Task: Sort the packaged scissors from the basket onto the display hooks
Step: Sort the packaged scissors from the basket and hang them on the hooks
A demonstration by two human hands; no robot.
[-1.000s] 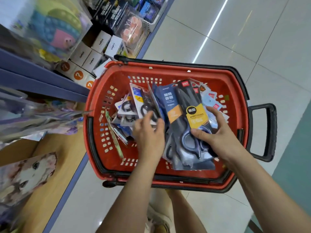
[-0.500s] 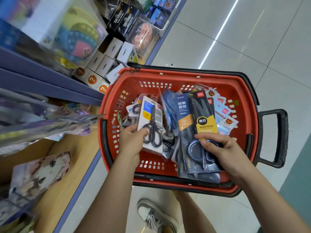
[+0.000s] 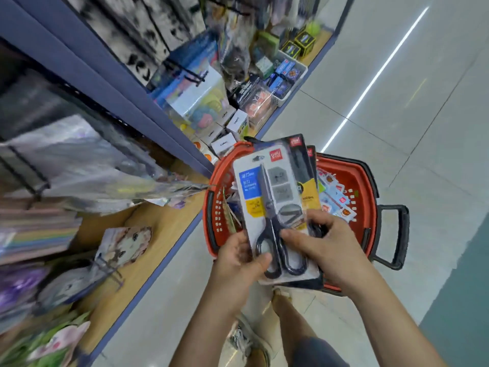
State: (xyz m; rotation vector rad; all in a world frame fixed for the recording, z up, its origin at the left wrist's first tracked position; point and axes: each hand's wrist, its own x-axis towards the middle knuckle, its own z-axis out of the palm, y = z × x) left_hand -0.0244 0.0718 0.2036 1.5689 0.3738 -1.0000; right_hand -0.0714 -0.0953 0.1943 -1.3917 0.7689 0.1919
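Note:
A white-backed pack of black scissors (image 3: pixel 267 202) is held upright above the red basket (image 3: pixel 362 186). My left hand (image 3: pixel 238 260) grips its lower left edge, thumb on the front. My right hand (image 3: pixel 325 247) holds the lower right, fingers over this pack and around darker scissor packs (image 3: pixel 301 160) stacked behind it. Several small packs (image 3: pixel 336 200) still lie in the basket's right side. Black display hooks (image 3: pixel 190 75) stick out from the shelf wall at upper left, blurred.
A blue-edged shelf unit (image 3: pixel 127 91) runs along the left with boxed toys (image 3: pixel 201 102), white boxes (image 3: pixel 232 123) and shiny bags (image 3: pixel 87 165). A wooden base shelf (image 3: pixel 148 250) holds picture cards. My shoes (image 3: pixel 246 337) stand on the pale tiled floor (image 3: pixel 410 102) below the basket.
Both hands have lifted their scissor packs out of the basket and brought them together in one stack. The view has swung up toward the shelf and hooks.

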